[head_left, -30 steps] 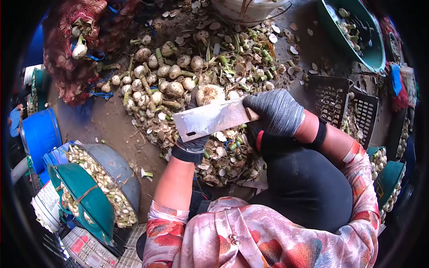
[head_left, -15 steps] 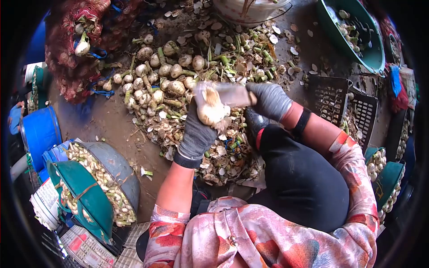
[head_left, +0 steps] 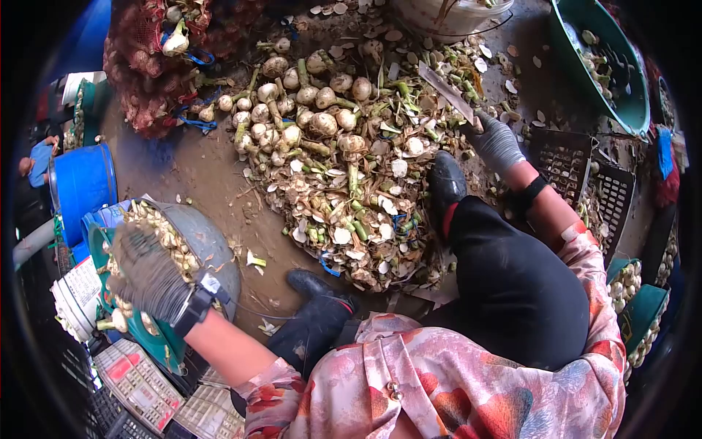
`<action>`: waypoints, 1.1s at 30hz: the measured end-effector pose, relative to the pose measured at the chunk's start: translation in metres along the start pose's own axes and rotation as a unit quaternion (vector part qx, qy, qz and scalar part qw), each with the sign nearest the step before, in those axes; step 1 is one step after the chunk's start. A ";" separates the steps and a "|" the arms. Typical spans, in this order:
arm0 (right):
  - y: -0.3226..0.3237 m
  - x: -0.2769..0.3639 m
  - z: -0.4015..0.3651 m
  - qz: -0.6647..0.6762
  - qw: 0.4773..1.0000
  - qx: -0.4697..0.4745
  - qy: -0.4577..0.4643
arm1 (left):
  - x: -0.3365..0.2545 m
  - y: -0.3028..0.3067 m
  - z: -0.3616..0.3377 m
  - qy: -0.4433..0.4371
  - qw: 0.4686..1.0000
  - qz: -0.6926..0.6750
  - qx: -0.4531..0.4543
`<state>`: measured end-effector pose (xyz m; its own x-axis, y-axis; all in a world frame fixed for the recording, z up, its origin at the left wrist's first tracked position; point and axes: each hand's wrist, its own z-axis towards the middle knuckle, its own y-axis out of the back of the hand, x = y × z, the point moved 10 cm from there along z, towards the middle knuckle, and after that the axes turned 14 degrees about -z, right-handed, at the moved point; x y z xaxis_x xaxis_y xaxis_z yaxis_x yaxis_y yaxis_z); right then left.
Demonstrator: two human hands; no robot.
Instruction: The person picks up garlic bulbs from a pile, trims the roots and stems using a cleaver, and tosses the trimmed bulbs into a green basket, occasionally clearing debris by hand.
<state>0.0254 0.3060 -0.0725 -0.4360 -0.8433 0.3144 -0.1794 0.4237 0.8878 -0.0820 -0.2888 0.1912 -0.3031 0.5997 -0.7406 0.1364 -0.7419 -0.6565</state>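
Observation:
My left hand (head_left: 150, 274), in a grey glove and blurred by motion, is over the green basin (head_left: 174, 344) at the left. Its fingers look apart, with nothing visible between them. Just below the fingers is a pale garlic bulb (head_left: 117, 320) with a stub of stem, apart from the hand as far as the blur shows. In my gloved right hand (head_left: 499, 143) is a knife (head_left: 447, 93), gripped by its handle, its broad blade pointing up and left over the scraps. Several untrimmed garlic bulbs (head_left: 322, 124) with stems lie heaped ahead.
Peelings and cut stems (head_left: 358, 219) cover the ground before my boots. A grey tub (head_left: 212, 238) of trimmed garlic stands behind the green basin. Red net sacks (head_left: 142, 80), a white bucket (head_left: 446, 18), a teal basin (head_left: 629, 95) and black crates (head_left: 559, 157) surround the heap.
My left hand has swung from the middle down left to the green basin, and the garlic bulb has left the knife. My right hand has drawn the knife rightward. The view has shifted slightly.

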 end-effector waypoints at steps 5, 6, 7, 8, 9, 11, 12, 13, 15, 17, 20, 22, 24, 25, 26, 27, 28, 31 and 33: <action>-0.013 0.017 -0.003 0.023 0.998 0.027 0.048 | 0.261 -0.071 -0.060 0.001 0.779 0.529 0.336; -0.014 0.018 -0.005 0.002 0.998 0.036 0.043 | 0.310 -0.073 -0.071 0.058 0.747 0.554 0.364; -0.011 0.021 -0.009 -0.027 0.997 0.044 0.059 | 0.358 -0.067 -0.078 0.016 0.587 0.681 0.437; -0.012 0.019 -0.011 -0.025 0.997 0.049 0.061 | 0.395 -0.065 -0.086 0.027 0.502 0.736 0.453; -0.013 0.019 -0.013 -0.022 0.996 0.056 0.063 | 0.425 -0.061 -0.091 0.110 0.418 0.772 0.467; -0.007 0.016 -0.018 -0.035 0.996 0.058 0.057 | 0.454 -0.055 -0.098 0.104 0.331 0.807 0.477; -0.010 0.012 -0.019 -0.051 0.995 0.073 0.047 | 0.463 -0.055 -0.101 0.088 0.301 0.826 0.468; -0.013 0.008 -0.019 -0.066 0.993 0.089 0.038 | 0.473 -0.052 -0.099 0.098 0.288 0.831 0.466; -0.020 0.006 -0.022 -0.062 0.991 0.100 0.058 | 0.481 -0.051 -0.095 0.117 0.260 0.841 0.460; -0.021 0.008 -0.021 -0.066 0.990 0.104 0.073 | 0.471 -0.063 -0.098 0.116 0.297 0.812 0.489; -0.020 0.026 -0.024 -0.030 0.988 0.100 0.110 | 0.453 -0.069 -0.106 0.110 0.458 0.733 0.490; -0.012 0.050 -0.025 0.018 0.984 0.093 0.150 | 0.440 -0.064 -0.123 0.199 0.601 0.604 0.483; -0.004 0.072 -0.025 0.020 0.979 0.067 0.190 | 0.422 -0.075 -0.149 0.194 0.675 0.506 0.502; -0.005 0.078 -0.023 0.024 0.976 0.075 0.204 | 0.411 -0.092 -0.169 0.067 0.594 0.538 0.595; -0.012 0.069 -0.016 0.006 0.977 0.096 0.188 | 0.397 -0.107 -0.189 -0.082 0.511 0.552 0.654; -0.023 0.057 -0.009 -0.011 0.978 0.116 0.173 | 0.400 -0.098 -0.179 0.073 0.591 0.533 0.601; -0.034 0.030 -0.003 0.057 0.985 0.116 0.111 | 0.400 -0.087 -0.171 0.206 0.668 0.498 0.512; -0.020 0.012 -0.007 0.056 0.990 0.091 0.094 | 0.377 -0.091 -0.171 0.131 0.699 0.496 0.499; -0.013 0.040 -0.014 0.151 0.974 0.151 0.074 | 0.374 -0.106 -0.182 0.163 0.684 0.493 0.513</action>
<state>0.0223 0.2624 -0.0668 -0.3808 -0.6937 0.6113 -0.3236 0.7194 0.6147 -0.0385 0.0687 -0.0420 -0.2918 -0.4324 -0.8531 -0.6612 -0.5533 0.5066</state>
